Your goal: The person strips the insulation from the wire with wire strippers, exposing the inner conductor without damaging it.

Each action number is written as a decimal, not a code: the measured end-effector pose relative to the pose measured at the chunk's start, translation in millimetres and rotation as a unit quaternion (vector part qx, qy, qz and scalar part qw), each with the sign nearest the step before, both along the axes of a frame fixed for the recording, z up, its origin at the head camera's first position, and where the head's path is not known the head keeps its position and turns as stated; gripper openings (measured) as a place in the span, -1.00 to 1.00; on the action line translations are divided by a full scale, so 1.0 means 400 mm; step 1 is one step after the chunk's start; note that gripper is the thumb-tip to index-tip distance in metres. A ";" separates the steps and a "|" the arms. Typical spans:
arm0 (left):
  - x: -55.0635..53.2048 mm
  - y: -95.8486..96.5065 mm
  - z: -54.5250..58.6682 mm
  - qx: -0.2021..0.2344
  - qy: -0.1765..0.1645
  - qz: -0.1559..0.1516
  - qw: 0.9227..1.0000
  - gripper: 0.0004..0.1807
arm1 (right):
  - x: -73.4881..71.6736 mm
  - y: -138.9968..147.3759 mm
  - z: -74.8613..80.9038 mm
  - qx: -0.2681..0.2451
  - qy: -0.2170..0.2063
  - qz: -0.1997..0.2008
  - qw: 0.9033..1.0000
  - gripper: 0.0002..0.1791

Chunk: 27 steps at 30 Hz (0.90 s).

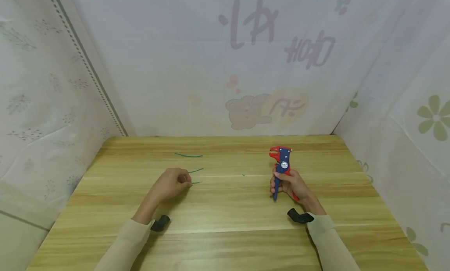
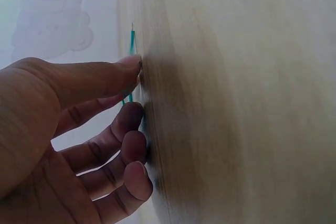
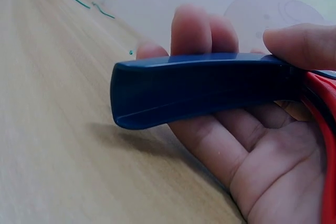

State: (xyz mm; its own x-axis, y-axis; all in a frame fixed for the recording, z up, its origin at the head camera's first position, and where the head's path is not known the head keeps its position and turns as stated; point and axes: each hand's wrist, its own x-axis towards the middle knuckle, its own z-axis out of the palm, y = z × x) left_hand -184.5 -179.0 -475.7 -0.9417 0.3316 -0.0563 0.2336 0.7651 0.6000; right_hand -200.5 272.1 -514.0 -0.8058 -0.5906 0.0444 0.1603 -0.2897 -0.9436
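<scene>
In the head view my left hand (image 1: 172, 184) is low over the left part of the table, thumb and index finger pinching the end of a short green wire (image 1: 197, 182). A bare metal tip shows at the end of a green wire (image 2: 132, 36) in the left wrist view. My right hand (image 1: 289, 184) grips a red and blue wire stripper (image 1: 283, 158) by its handles, its head pointing to the far side. The blue handle (image 3: 199, 85) lies across the curled fingers in the right wrist view, with the thumb on top.
Behind the left hand, a second green wire (image 1: 197, 170) and a third green wire (image 1: 189, 156) lie on the wooden table (image 1: 225, 212). A tiny green scrap (image 1: 243, 175) is near the middle. A printed cloth (image 1: 168, 87) hangs beyond the far edge.
</scene>
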 end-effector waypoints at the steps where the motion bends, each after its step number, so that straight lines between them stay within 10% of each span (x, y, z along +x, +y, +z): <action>1: 0.000 0.001 0.001 -0.002 -0.002 0.003 1.000 -0.93 | -0.001 0.000 0.000 -0.001 0.002 0.002 1.000 -0.79; 13: -0.012 0.008 0.013 0.015 -0.015 0.021 1.000 -0.92 | -0.007 0.001 -0.004 0.000 -0.001 0.004 1.000 -0.78; 27: -0.056 0.019 0.002 0.043 0.065 0.017 0.997 -0.86 | -0.008 0.003 -0.009 -0.004 -0.011 0.001 1.000 -0.75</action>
State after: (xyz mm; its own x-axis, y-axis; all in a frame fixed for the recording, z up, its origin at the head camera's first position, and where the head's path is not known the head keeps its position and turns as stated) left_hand -206.8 -171.4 -474.8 -0.9497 0.2986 0.0939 0.2890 0.7209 0.6299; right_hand -203.8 273.3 -517.6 -0.8050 -0.5924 0.0312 0.1822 -0.2969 -0.9374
